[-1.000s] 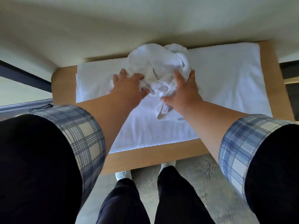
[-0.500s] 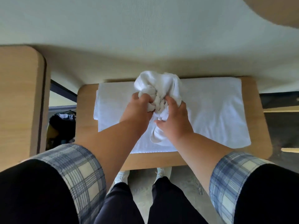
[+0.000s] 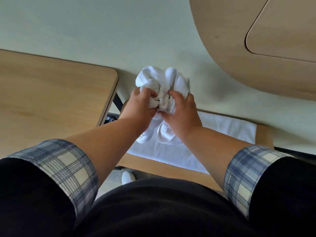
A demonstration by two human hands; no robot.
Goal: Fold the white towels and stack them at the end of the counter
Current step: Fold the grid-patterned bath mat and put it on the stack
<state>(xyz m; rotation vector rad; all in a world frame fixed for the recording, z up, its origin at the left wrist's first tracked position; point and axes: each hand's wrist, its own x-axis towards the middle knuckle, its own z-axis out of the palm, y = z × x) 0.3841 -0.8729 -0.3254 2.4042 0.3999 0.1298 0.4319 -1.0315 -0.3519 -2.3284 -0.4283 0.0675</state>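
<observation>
Towel (image 3: 162, 84), bunched into a white ball, is held above the flat towel (image 3: 225, 127) on the tabletop (image 3: 153, 165) with the fingers (image 3: 177, 98) of left hand (image 3: 141, 108) and right hand (image 3: 182, 117) curled tight into it, so it probably wants shaking open and taking by two corners before folding.

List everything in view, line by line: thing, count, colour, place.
crumpled towel: one, white, held up above the counter
flat towel: one, white, spread on the counter
counter: one, light wood, below the hands
side table: one, light wood, left
curved panel: one, light wood, upper right
wall: pale, behind
shoe: one showing, white, on the floor
plaid cuffs: two, blue and cream, on the forearms
left hand: grips the crumpled towel
right hand: grips the crumpled towel
</observation>
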